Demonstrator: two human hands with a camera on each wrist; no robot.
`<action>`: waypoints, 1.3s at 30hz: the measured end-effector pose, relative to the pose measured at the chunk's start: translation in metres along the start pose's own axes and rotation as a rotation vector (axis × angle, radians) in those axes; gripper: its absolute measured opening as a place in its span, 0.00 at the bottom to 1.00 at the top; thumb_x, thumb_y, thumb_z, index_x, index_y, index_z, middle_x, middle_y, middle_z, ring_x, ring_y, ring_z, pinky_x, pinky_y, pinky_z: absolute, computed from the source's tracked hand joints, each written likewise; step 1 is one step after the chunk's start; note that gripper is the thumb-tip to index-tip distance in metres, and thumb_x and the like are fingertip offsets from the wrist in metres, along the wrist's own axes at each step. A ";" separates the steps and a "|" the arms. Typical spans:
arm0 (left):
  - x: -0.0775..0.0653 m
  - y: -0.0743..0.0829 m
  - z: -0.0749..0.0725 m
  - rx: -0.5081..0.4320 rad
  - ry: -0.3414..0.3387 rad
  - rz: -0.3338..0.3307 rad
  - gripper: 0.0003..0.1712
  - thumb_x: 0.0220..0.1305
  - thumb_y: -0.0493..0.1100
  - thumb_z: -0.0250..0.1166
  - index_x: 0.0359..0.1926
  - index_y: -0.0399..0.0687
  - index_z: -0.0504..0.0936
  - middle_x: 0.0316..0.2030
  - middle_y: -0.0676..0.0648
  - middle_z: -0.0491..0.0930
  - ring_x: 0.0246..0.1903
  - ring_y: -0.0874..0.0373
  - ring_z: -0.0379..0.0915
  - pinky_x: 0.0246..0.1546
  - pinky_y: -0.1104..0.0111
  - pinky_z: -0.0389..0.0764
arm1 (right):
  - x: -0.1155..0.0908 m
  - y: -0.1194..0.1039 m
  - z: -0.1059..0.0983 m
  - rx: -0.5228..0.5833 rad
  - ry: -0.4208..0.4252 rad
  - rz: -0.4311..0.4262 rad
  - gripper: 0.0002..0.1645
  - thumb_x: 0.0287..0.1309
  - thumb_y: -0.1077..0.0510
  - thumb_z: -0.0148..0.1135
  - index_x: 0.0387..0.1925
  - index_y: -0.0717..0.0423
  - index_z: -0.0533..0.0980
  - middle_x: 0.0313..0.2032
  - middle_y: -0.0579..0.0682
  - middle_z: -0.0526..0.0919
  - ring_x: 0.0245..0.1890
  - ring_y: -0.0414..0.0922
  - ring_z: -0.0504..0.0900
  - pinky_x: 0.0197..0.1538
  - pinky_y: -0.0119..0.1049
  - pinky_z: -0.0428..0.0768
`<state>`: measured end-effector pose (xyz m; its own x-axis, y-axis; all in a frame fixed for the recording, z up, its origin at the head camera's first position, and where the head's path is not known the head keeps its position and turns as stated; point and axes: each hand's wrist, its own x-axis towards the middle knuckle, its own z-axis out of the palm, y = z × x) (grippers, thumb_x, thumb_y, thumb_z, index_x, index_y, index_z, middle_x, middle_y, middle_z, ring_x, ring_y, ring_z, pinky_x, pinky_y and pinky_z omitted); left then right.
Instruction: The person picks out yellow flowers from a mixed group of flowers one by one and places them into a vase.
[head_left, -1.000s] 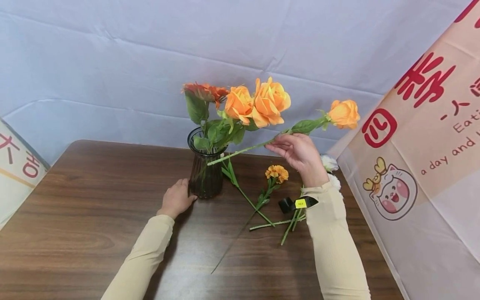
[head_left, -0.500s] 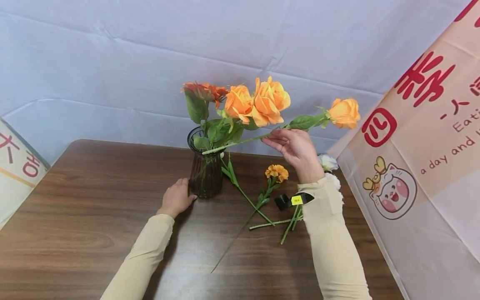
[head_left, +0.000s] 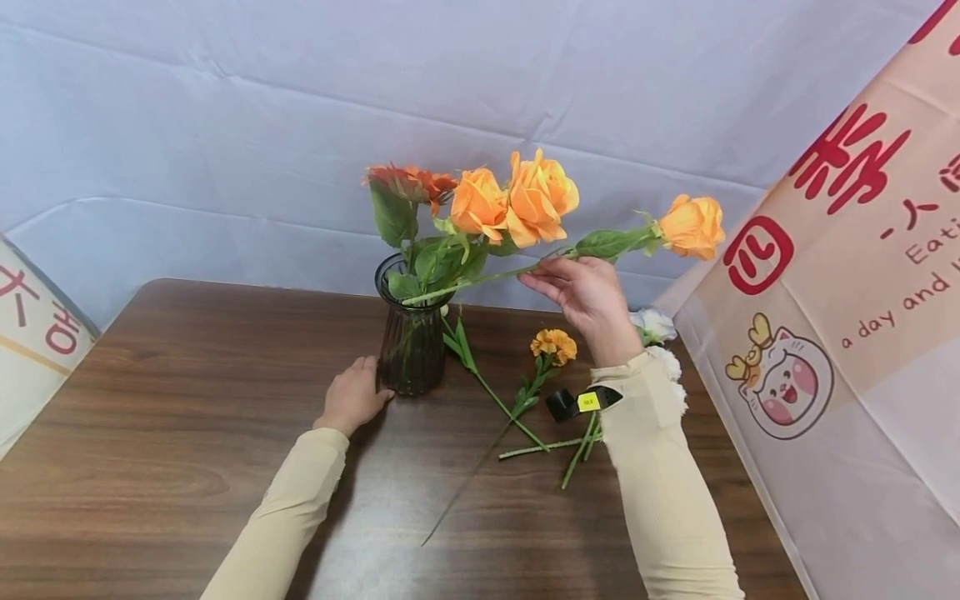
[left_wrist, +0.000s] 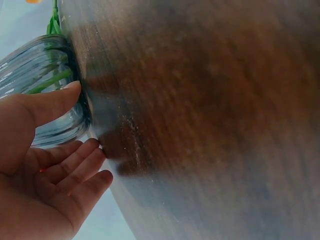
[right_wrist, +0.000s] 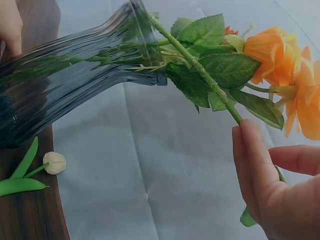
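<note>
A dark ribbed glass vase (head_left: 411,354) stands upright on the table, holding a rust-orange flower (head_left: 412,183) and two orange roses (head_left: 542,200). My left hand (head_left: 352,397) holds the vase low on its left side; in the left wrist view the thumb (left_wrist: 55,103) lies against the glass and the fingers reach round its other side. Between thumb and fingers, my right hand (head_left: 588,300) pinches the stem of another orange rose (head_left: 690,227), slanted with its bloom to the right. Its cut stem end (right_wrist: 156,22) is at the vase's rim; whether it is inside I cannot tell.
On the brown table (head_left: 187,400), right of the vase, lie an orange marigold-like flower (head_left: 553,346), a white tulip (right_wrist: 54,163) and several crossed green stems (head_left: 577,454). White blooms (head_left: 663,358) are partly hidden behind the right forearm. A pale cloth backdrop (head_left: 262,150) rises behind the table.
My right hand has shifted slightly left, bringing the rose's stem end from in front of the vase up to its rim. The left hand and vase have stayed put.
</note>
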<state>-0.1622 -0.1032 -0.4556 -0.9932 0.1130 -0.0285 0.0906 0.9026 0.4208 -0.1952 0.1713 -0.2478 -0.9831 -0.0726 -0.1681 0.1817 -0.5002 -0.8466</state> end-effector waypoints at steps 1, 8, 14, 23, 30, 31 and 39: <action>0.000 0.000 0.000 -0.001 -0.002 -0.001 0.37 0.56 0.48 0.65 0.58 0.26 0.64 0.53 0.31 0.69 0.49 0.37 0.69 0.48 0.49 0.71 | 0.000 0.001 0.000 -0.010 0.000 -0.004 0.06 0.59 0.76 0.44 0.28 0.74 0.68 0.31 0.63 0.71 0.28 0.53 0.80 0.45 0.43 0.78; 0.000 0.000 0.001 0.002 -0.001 0.003 0.37 0.56 0.48 0.65 0.58 0.26 0.64 0.54 0.31 0.68 0.49 0.37 0.69 0.48 0.49 0.71 | -0.001 0.005 0.003 -0.112 -0.018 -0.063 0.06 0.60 0.75 0.42 0.40 0.73 0.61 0.31 0.60 0.71 0.26 0.49 0.80 0.46 0.43 0.78; 0.001 0.000 0.002 0.000 0.003 0.001 0.38 0.56 0.48 0.65 0.59 0.26 0.64 0.54 0.31 0.68 0.49 0.37 0.69 0.48 0.49 0.71 | -0.001 0.007 0.005 -0.129 -0.054 -0.133 0.05 0.59 0.77 0.44 0.37 0.74 0.63 0.29 0.59 0.72 0.25 0.49 0.80 0.45 0.43 0.78; 0.000 0.000 0.000 -0.003 0.000 0.000 0.38 0.56 0.48 0.65 0.59 0.26 0.63 0.55 0.31 0.67 0.50 0.37 0.68 0.48 0.49 0.71 | -0.001 0.009 0.011 -0.169 -0.057 -0.185 0.06 0.57 0.77 0.46 0.38 0.72 0.64 0.28 0.58 0.73 0.26 0.49 0.81 0.44 0.44 0.79; -0.002 0.001 0.000 0.007 0.024 0.001 0.37 0.55 0.48 0.66 0.58 0.27 0.65 0.53 0.31 0.69 0.46 0.37 0.70 0.45 0.49 0.73 | 0.000 0.010 0.014 -0.184 -0.043 -0.198 0.08 0.57 0.77 0.47 0.40 0.70 0.64 0.30 0.59 0.72 0.27 0.49 0.81 0.44 0.43 0.79; -0.002 0.002 0.000 0.007 0.026 0.001 0.37 0.55 0.48 0.66 0.58 0.27 0.65 0.52 0.31 0.69 0.46 0.37 0.71 0.45 0.49 0.73 | 0.000 0.010 0.014 -0.187 -0.042 -0.203 0.08 0.57 0.77 0.47 0.39 0.70 0.65 0.30 0.59 0.72 0.27 0.49 0.81 0.44 0.43 0.79; -0.001 0.002 0.001 0.010 0.026 0.005 0.37 0.55 0.48 0.66 0.57 0.26 0.65 0.52 0.31 0.70 0.46 0.37 0.71 0.45 0.50 0.73 | 0.001 0.012 0.018 -0.219 -0.040 -0.243 0.10 0.56 0.78 0.48 0.40 0.68 0.66 0.31 0.60 0.71 0.28 0.50 0.81 0.44 0.44 0.79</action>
<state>-0.1610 -0.1010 -0.4552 -0.9943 0.1069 -0.0032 0.0961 0.9062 0.4118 -0.1943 0.1496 -0.2484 -0.9976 -0.0094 0.0683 -0.0620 -0.3099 -0.9488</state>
